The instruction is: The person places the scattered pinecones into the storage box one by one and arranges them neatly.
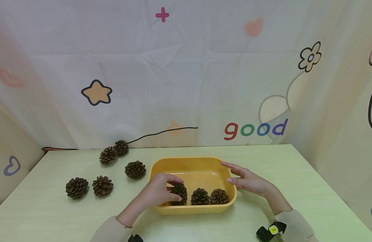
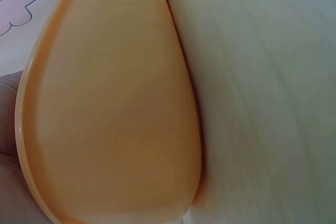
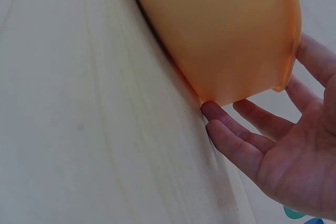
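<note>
1. Left hand (image 1: 161, 190): grip pinches the held pinecone (image 1: 180, 194) between thumb and fingers. Cone sits low inside the yellow tray (image 1: 186, 210), at the left front; can't tell if it touches the tray's bottom.
2. Best seat the cone fully before loosening the fingers; a drop could send it rolling into the others.
3. Middle pinecone (image 1: 199, 196) and right pinecone (image 1: 219, 196) sit side by side in the tray, touching or nearly so. Gap shows between held cone and middle cone; worth preserving, no squeezing needed.
4. Right hand (image 1: 249, 181): fingers spread at the tray's right end, no pinch. Right wrist view: fingertips (image 3: 212, 111) seem to touch the lower outer wall. Light bracing should do; a hard push may slide the tray.
5. For release, ease the thumb off, then lift straight up; rough scales may snag skin. Clear the rim.
6. 5 loose pinecones (image 1: 102, 186) lie on the worktop (image 1: 294, 188), left of the tray; forearm should avoid the nearest 1.
</note>
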A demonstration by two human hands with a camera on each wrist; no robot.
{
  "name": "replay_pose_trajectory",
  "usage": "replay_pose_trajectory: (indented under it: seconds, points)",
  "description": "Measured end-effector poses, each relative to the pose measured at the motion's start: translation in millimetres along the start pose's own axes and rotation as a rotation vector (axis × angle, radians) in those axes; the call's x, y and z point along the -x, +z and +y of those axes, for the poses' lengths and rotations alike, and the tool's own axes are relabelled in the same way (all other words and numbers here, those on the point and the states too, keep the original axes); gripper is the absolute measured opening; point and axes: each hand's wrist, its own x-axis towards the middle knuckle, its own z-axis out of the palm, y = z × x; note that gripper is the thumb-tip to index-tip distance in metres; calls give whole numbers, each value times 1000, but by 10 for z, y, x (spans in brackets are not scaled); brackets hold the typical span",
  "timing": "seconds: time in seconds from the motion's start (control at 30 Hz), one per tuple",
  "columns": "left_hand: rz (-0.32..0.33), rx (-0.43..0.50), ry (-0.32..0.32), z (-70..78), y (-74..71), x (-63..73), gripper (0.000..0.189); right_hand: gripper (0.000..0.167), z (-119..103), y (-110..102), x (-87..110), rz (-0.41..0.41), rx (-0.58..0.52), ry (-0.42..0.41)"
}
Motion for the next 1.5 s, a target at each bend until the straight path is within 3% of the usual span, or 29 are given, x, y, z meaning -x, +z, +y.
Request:
replay_pose_trajectory:
  seconds: [0.17,0.53,0.73,1.2,1.5]
  points:
    - [-27,-57,30,3,19,-15,41,61,-6,2,0,2,2,4]
    - [-103,30,17,14,39,-34,41,61,-9,16,6,25,21,27]
    - [-113,46,-1,29,49,-43,42,61,-10,17,7,22,19,26]
    - [-107,79,29,32,112,-72,42,62,7,5,10,25,23,37]
    - [-122,97,-15,45,77,-59,44,62,3,2,1,10,5,22]
